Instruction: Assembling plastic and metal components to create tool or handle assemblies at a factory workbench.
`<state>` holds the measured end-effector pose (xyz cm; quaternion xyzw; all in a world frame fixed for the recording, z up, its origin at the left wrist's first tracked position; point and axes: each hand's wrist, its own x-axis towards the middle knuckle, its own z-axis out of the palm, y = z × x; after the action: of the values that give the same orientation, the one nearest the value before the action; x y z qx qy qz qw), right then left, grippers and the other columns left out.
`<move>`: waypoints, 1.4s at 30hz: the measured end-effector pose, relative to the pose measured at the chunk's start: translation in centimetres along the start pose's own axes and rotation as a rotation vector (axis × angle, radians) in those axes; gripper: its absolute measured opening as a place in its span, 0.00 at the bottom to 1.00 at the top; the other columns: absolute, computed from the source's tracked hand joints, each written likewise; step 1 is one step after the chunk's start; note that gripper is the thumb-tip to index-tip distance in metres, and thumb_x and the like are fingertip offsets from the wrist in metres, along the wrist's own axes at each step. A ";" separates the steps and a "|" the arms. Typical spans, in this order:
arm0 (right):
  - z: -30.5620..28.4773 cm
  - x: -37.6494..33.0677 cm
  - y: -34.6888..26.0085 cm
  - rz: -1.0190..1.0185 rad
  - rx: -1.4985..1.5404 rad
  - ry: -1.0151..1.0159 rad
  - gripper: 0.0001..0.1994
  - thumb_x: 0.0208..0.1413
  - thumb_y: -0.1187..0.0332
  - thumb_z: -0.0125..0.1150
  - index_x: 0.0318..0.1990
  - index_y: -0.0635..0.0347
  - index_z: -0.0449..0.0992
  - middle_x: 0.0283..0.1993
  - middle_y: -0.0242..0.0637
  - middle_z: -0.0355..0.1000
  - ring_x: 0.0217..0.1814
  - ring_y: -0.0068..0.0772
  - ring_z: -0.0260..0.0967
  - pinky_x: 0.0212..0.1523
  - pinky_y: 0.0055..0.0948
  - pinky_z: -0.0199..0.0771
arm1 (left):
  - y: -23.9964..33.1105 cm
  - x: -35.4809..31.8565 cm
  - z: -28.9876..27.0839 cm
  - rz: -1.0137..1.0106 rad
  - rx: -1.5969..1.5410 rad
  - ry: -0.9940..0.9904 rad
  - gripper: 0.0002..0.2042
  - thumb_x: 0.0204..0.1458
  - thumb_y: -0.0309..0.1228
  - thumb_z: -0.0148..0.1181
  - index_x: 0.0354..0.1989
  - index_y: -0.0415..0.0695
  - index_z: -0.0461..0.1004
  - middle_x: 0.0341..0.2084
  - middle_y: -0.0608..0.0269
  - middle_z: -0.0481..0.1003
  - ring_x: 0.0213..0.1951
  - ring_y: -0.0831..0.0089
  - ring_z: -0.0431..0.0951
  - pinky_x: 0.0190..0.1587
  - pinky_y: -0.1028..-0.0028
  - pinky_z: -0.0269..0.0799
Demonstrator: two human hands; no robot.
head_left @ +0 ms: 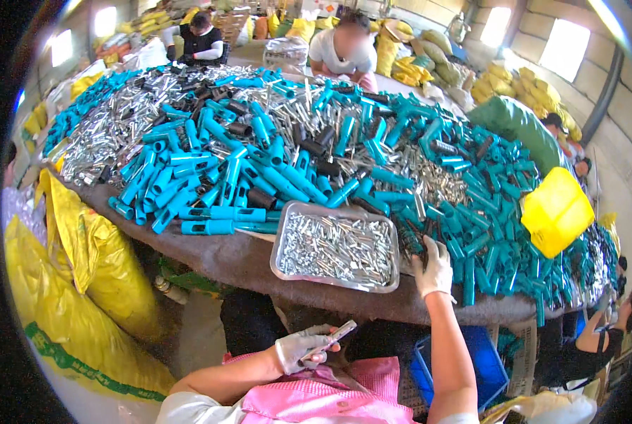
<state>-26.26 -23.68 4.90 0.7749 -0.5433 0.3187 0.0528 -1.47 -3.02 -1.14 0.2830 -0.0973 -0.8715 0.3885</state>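
Observation:
In the white-gloved fingers of my left hand (304, 350), a slim silver metal piece (338, 336) is gripped in front of my pink checked apron (330, 401). Its exact kind is too small to tell. My right hand (435, 271), also gloved, reaches over the table edge with thumb and fingers apart. Its fingertips are at some dark ribbed parts (411, 239) beside the teal pieces. Just left of it stands a clear plastic tray (279, 263) filled with small silver metal pins (341, 247).
Teal plastic tubular handles (281, 173) and loose metal rods (129, 124) heap across the table. A yellow container (556, 212) lies on the right. Yellow sacks (83, 304) crowd the left side; a blue crate (464, 367) stands below the edge. Several people sit around.

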 end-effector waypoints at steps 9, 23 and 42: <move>1.6 4.4 -2.4 0.142 0.097 -0.401 0.26 0.35 0.65 0.69 0.46 0.57 0.67 0.37 0.43 0.70 0.47 0.47 0.64 0.48 0.38 0.66 | -1.6 -1.4 -3.0 0.092 -0.018 0.038 0.16 0.56 0.29 0.50 0.53 0.49 0.61 0.34 0.63 0.72 0.18 0.85 0.61 0.13 0.86 0.51; -2.2 6.5 1.3 0.405 0.502 -0.471 0.20 0.45 0.49 0.60 0.36 0.57 0.77 0.30 0.36 0.76 0.33 0.32 0.73 0.37 0.34 0.71 | 0.1 -0.9 -1.0 0.058 0.053 0.233 0.12 0.55 0.30 0.45 0.49 0.52 0.64 0.24 0.67 0.70 0.12 0.82 0.59 0.09 0.83 0.49; -2.5 1.5 5.6 0.439 0.354 -0.186 0.11 0.44 0.61 0.63 0.30 0.58 0.77 0.30 0.44 0.75 0.33 0.41 0.73 0.36 0.35 0.72 | -2.0 1.4 0.2 -0.135 0.134 0.095 0.14 0.57 0.36 0.44 0.52 0.57 0.63 0.26 0.68 0.71 0.14 0.81 0.58 0.11 0.83 0.52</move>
<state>-31.92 -26.06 6.22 0.6620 -0.6364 0.3396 -0.2034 -3.57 -2.68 -2.30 0.3553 -0.1175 -0.8728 0.3132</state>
